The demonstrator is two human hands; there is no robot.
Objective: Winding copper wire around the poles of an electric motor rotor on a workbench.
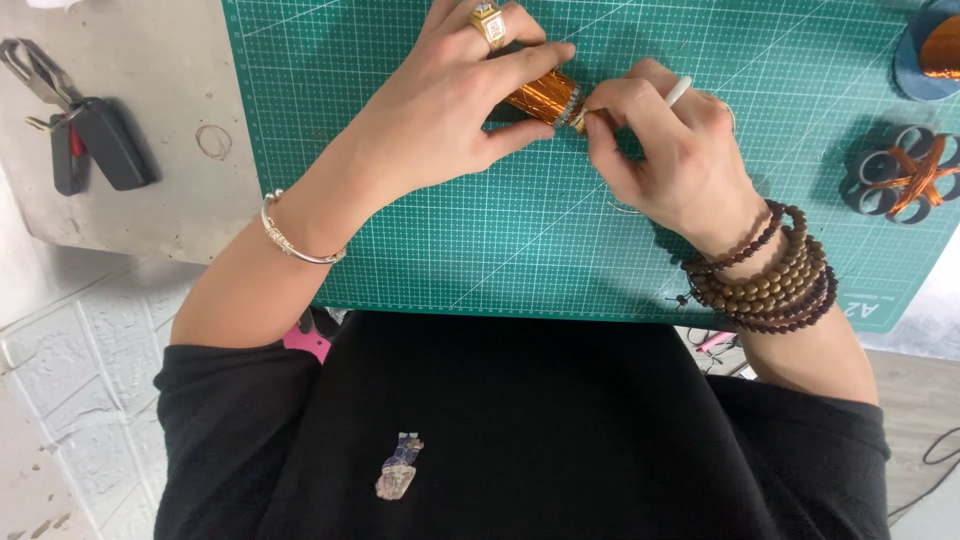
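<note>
My left hand, with a gold ring and a silver bangle, grips a copper wire coil lying on the green cutting mat. My right hand, with brown bead bracelets on the wrist, pinches the coil's right end and holds a thin white tool between its fingers. The two hands meet at the coil. Most of the coil is hidden under my left fingers.
A black part wound with copper wire lies at the mat's right edge, a blue spool of copper wire above it. A black car key with pliers rests on the grey tabletop at left, near a small wire loop.
</note>
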